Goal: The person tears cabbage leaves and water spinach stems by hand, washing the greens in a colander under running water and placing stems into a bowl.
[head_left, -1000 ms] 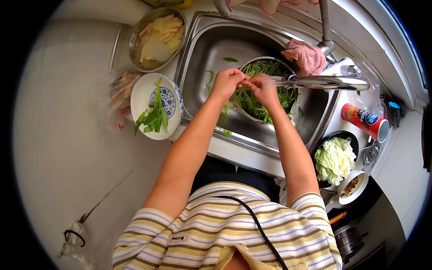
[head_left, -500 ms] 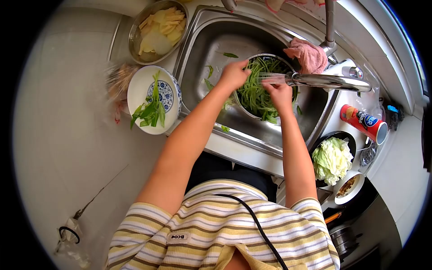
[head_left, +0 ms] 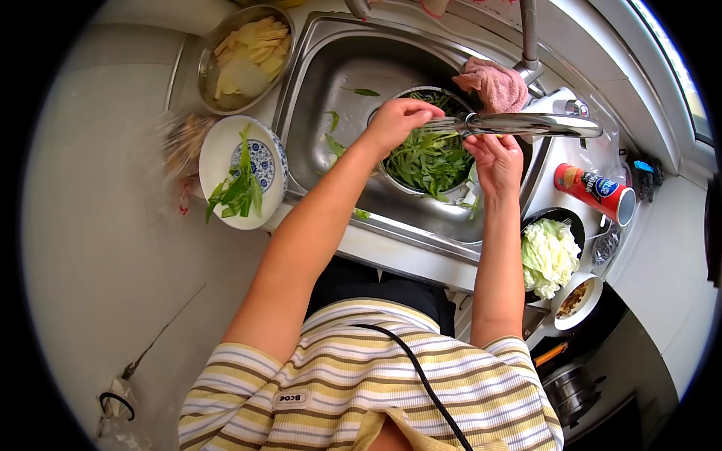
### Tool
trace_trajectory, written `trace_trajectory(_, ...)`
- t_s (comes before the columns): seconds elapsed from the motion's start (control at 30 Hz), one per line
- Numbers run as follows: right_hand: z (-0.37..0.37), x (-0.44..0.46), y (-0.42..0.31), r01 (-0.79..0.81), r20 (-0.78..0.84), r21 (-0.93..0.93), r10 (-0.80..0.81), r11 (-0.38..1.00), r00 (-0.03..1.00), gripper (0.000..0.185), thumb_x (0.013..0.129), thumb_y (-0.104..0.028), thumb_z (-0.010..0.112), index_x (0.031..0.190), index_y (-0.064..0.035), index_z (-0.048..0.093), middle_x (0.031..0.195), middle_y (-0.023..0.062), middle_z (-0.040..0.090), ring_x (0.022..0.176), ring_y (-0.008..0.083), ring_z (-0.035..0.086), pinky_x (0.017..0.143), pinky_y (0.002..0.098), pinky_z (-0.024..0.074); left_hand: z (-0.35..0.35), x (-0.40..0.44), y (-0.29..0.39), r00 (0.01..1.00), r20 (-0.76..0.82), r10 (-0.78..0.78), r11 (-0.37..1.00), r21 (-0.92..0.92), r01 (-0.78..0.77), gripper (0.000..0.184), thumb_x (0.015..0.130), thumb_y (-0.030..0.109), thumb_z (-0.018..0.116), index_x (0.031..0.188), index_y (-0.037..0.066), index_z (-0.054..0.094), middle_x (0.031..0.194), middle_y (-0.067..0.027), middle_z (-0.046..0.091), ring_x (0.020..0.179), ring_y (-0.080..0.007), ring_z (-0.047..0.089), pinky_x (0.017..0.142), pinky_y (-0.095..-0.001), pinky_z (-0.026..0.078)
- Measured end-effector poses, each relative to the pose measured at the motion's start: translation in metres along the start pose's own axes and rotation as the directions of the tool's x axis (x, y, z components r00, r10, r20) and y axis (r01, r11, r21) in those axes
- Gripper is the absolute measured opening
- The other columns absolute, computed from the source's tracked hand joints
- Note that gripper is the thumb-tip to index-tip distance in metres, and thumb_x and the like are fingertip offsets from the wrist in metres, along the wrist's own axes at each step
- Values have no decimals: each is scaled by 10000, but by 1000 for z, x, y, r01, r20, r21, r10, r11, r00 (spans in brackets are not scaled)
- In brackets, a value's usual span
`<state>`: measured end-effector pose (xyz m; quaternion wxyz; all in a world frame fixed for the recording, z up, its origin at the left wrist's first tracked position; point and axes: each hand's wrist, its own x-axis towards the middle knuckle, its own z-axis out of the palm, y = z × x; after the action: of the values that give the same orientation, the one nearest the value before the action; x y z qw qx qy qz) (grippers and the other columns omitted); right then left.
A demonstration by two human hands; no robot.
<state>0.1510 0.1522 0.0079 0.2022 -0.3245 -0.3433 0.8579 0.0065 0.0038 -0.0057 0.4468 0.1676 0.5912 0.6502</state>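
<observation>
In the sink [head_left: 323,83] stands a round metal bowl filled with long leafy greens [head_left: 429,161]. Water runs from the faucet [head_left: 534,124] over the bowl. My left hand [head_left: 401,124] is above the bowl's left side, near the stream, fingers stretched to the right; whether it holds anything is hidden. My right hand [head_left: 496,159] is turned palm up at the bowl's right edge, under the faucet, its fingers partly curled and their tips hidden by the spout. Some greens [head_left: 239,192] lie in a white and blue bowl [head_left: 214,161] on the left.
A metal bowl of pale slices [head_left: 252,60] is at the upper left. Pink cloth [head_left: 492,84] hangs behind the faucet. A red can [head_left: 594,193], cabbage leaves [head_left: 549,258] and a small white bowl [head_left: 590,304] stand on the right. Loose leaves lie in the sink.
My right hand has moved right and turned palm up. My left hand has reached toward the running water. The greens in the metal bowl lie differently, and the view has shifted slightly.
</observation>
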Motion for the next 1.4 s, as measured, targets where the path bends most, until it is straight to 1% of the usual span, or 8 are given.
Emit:
trace_trajectory(0.4,76,14,31,-164,148,-265,209,950,967,135,748,-90,677,822,7,621,723,60,604,630,120,557,603,252,465,-17,-23,53,951,-193,-243,970,-72,233,84,788,100,652,859,85,609,811,-5,623,756,-97,589,641,-240,457)
trace_trajectory(0.77,82,9,17,254,272,-618,-101,744,957,96,695,-63,615,611,-22,595,576,6,524,580,75,469,547,220,355,2,-19,43,975,-201,-95,995,-26,92,69,825,103,603,859,43,604,799,-16,613,714,-101,562,661,-220,424)
trace_trajectory(0.93,63,14,42,255,168,-166,-227,953,959,101,704,-70,630,649,9,600,590,19,541,555,102,482,526,257,380,-24,-23,48,936,-336,-101,971,-237,20,113,850,110,568,903,21,615,827,-35,621,749,-114,576,699,-231,430)
trace_trajectory(1.0,73,-14,54,127,183,-634,-11,763,983,85,720,-50,608,724,33,620,628,58,595,571,167,548,573,274,430,-36,-35,61,937,-342,-68,987,-157,14,137,857,109,560,944,21,619,858,-48,626,772,-120,584,724,-233,432)
trace_trajectory(1.13,80,-44,81,493,515,-810,-18,317,857,118,718,-93,655,778,8,648,736,145,648,636,248,625,595,341,474,-46,-44,72,933,-349,-86,996,-52,72,199,870,143,555,1009,14,614,911,-61,628,801,-130,583,726,-263,474)
trace_trajectory(1.2,81,-31,68,460,384,-858,-306,231,871,92,707,-101,637,714,-11,653,711,172,622,638,315,605,586,370,474,-43,-40,75,937,-334,-106,994,-43,97,209,873,152,553,1017,13,614,919,-62,629,806,-132,583,722,-271,487)
trace_trajectory(1.27,86,-19,42,367,178,-800,-395,475,901,105,729,-97,598,667,-15,625,566,155,572,522,292,581,523,347,453,-33,-38,71,925,-322,-203,976,-142,164,203,874,150,550,1013,17,618,915,-56,628,787,-130,582,715,-270,491)
trace_trajectory(1.4,52,23,36,537,239,-740,-589,405,772,92,726,-39,617,806,5,622,684,39,596,636,108,544,582,250,434,-27,-30,57,937,-286,-201,967,-214,142,199,867,146,557,1003,18,621,866,-26,623,754,-120,569,734,-273,481)
